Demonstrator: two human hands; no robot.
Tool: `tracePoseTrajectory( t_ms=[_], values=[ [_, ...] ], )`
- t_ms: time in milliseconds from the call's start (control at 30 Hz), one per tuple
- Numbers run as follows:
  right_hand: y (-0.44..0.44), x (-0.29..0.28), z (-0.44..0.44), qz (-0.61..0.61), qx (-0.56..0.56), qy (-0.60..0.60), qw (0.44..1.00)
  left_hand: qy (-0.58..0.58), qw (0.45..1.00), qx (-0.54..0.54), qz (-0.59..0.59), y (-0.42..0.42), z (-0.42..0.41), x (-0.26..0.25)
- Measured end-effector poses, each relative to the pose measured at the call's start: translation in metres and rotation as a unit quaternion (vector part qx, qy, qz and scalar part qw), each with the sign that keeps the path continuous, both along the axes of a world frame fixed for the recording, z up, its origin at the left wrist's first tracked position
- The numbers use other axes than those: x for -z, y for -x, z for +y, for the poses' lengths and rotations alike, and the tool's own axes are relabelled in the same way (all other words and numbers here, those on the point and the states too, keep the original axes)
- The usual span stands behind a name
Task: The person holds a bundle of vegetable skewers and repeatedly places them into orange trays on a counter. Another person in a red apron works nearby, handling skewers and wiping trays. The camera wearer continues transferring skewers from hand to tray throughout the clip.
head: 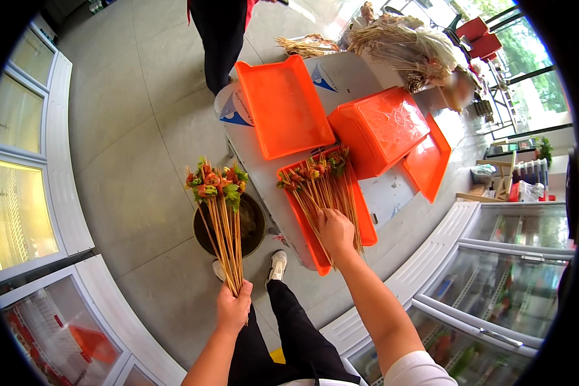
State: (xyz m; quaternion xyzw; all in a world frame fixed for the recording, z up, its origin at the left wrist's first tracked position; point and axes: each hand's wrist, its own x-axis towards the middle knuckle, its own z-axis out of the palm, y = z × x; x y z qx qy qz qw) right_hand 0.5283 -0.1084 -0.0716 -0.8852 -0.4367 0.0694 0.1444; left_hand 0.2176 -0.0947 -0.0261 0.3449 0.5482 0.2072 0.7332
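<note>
A bundle of bamboo skewers (224, 227) is gripped near its lower ends by my left hand (234, 305). Reddish pieces of food and green leaves are threaded on the skewers' far ends. My right hand (336, 232) reaches over an orange tray (368, 231) on the table, its fingers on the sticks of more such skewers (318, 178) lying there. The fingertips are partly hidden, so how many sticks they pinch cannot be seen. Below the raised bundle, a dark round tub (252, 224) stands on the floor.
On the metal table (289, 212) are a shallow orange tray (289, 111), an upturned orange bin (381, 130) and another orange tray (432, 159). A person (222, 38) stands beyond. Skewer bundles (391, 41) are heaped farther back. Glass-door refrigerators (492, 284) line both sides.
</note>
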Motion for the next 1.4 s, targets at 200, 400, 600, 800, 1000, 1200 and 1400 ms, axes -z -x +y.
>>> tracePoseTrajectory(
  t_ms=[200, 400, 600, 800, 1000, 1200, 1400],
  values=[
    [0.002, 0.006, 0.001, -0.022, -0.023, -0.044, 0.999, -0.007, 1.0, 0.001, -0.01, -0.001, 0.001, -0.001],
    [0.002, 0.011, -0.009, -0.01, -0.048, -0.041, 0.998, -0.006, 1.0, 0.002, -0.002, 0.001, 0.003, -0.002],
    [0.002, 0.009, -0.011, -0.008, -0.037, -0.074, 0.997, -0.008, 1.0, 0.01, -0.004, 0.001, 0.004, -0.001],
    [0.015, -0.009, -0.011, 0.161, 0.083, -0.082, 0.98, -0.013, 1.0, 0.014, -0.005, 0.0, 0.004, -0.001],
    [0.006, -0.005, -0.004, 0.257, 0.147, -0.163, 0.941, -0.008, 1.0, 0.01, 0.0, 0.0, 0.003, 0.0],
    [-0.052, 0.021, -0.011, 0.108, 0.142, -0.162, 0.971, -0.001, 1.0, 0.002, 0.001, -0.001, 0.003, 0.001],
    [-0.044, 0.013, 0.005, -0.035, 0.154, -0.121, 0.98, -0.009, 1.0, -0.012, 0.022, 0.015, -0.001, 0.004]
  ],
)
